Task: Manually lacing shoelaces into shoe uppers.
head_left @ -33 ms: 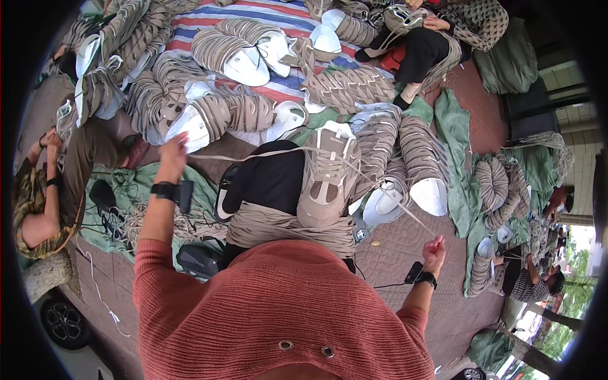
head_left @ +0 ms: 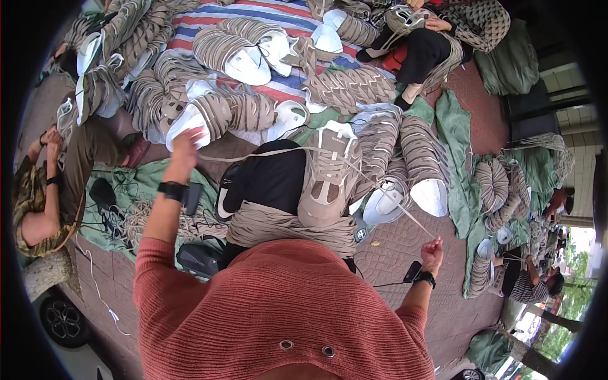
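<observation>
A beige shoe upper [head_left: 330,180] with a white-edged collar and lacing across its front rests upright on my lap, toe toward me. One end of its shoelace [head_left: 266,152] runs left in a slight sag to my left hand [head_left: 185,147]. That hand is raised beside a white-lined stack of uppers; its fingers are blurred, but the lace leads into it. The other end stretches down to the right, pulled straight, to my right hand [head_left: 432,253], whose fingertips pinch it. Tan cords [head_left: 291,229] lie bundled over my thighs.
Stacked shoe uppers [head_left: 423,158] lie right of my lap, and more stacks [head_left: 231,54] cover a striped sheet [head_left: 247,12]. A green cloth [head_left: 142,180] with tangled laces spreads at left. Other people sit at left and far right. A black pouch [head_left: 197,258] lies by my left thigh.
My left hand has shifted slightly to the right, the shoelace end moving with it. My right hand and the shoe upper look the same.
</observation>
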Available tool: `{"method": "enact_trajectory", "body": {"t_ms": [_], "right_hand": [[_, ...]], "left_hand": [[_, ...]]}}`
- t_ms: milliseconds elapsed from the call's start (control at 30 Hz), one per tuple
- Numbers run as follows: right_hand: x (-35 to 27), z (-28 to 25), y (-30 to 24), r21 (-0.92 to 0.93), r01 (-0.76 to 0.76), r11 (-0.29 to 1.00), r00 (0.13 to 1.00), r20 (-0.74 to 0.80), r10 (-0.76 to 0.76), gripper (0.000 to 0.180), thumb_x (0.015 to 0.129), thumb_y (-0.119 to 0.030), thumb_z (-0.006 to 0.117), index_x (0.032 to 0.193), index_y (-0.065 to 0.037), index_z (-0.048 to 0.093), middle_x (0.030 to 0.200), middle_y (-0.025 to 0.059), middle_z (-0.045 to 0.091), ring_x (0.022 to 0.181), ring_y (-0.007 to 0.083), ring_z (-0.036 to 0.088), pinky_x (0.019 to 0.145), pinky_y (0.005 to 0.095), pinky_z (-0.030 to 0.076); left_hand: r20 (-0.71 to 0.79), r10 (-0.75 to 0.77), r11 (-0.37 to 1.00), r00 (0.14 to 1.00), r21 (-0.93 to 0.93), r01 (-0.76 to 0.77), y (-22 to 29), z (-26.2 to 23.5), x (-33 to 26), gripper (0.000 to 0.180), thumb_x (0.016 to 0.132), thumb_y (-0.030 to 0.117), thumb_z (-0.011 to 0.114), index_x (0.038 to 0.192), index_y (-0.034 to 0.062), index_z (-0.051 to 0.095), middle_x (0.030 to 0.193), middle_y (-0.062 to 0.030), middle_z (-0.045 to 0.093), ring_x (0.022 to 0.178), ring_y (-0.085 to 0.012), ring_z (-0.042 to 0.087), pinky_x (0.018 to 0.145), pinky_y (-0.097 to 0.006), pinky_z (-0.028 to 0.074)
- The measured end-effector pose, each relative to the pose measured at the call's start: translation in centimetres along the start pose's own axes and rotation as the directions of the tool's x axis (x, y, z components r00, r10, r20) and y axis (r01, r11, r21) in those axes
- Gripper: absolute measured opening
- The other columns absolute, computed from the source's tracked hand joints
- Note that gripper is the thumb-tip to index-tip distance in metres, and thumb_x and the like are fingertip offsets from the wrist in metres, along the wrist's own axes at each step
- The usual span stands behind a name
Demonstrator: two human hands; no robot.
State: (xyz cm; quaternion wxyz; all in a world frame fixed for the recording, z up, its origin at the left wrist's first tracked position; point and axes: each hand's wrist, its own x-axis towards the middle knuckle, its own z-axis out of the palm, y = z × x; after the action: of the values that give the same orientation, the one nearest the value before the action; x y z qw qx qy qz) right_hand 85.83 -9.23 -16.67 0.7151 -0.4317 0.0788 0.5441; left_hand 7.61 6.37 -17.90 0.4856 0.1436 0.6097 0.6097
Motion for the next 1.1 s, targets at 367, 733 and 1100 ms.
{"method": "enact_trajectory", "body": {"t_ms": [367,733,1100], "right_hand": [[-0.2,25.6,15.3,-0.499,0.174,0.849,0.883,0.461,0.09,0.012,0.087,-0.018,0.058,0.084,-0.007,0.06,0.058,-0.0062,0.041,0.053,0.0068,0.039,0.051,0.0205,0.035],[-5.2,35.6,28.2,-0.022,0.98,-0.197,0.124,0.845,0.52,0.01,0.074,-0.009,0.061,0.083,-0.008,0.065,0.074,0.0081,0.056,0.074,0.0272,0.056,0.075,0.0358,0.042],[-4.5,34.4,28.8,-0.375,0.926,0.028,0.305,0.792,0.529,0.013,0.072,-0.002,0.064,0.084,-0.005,0.066,0.065,0.0053,0.051,0.057,0.0187,0.049,0.061,0.0306,0.039]], "left_hand": [[0.76,0.055,0.502,0.647,0.539,-0.676,-1.2,17.5,-10.9,0.013,0.085,0.019,0.054,0.085,0.0089,0.062,0.068,-0.0072,0.064,0.058,-0.0231,0.061,0.054,-0.036,0.047],[0.844,0.141,0.104,0.518,0.507,-0.856,-0.8,18.2,-12.9,0.006,0.078,0.012,0.051,0.08,0.0077,0.056,0.068,-0.0147,0.06,0.064,-0.037,0.058,0.055,-0.046,0.044],[0.922,-0.033,0.145,0.386,0.386,-0.911,-0.4,18.5,-10.4,0.009,0.079,0.01,0.046,0.076,0.002,0.049,0.069,-0.0141,0.057,0.071,-0.0347,0.057,0.062,-0.042,0.043]]}}
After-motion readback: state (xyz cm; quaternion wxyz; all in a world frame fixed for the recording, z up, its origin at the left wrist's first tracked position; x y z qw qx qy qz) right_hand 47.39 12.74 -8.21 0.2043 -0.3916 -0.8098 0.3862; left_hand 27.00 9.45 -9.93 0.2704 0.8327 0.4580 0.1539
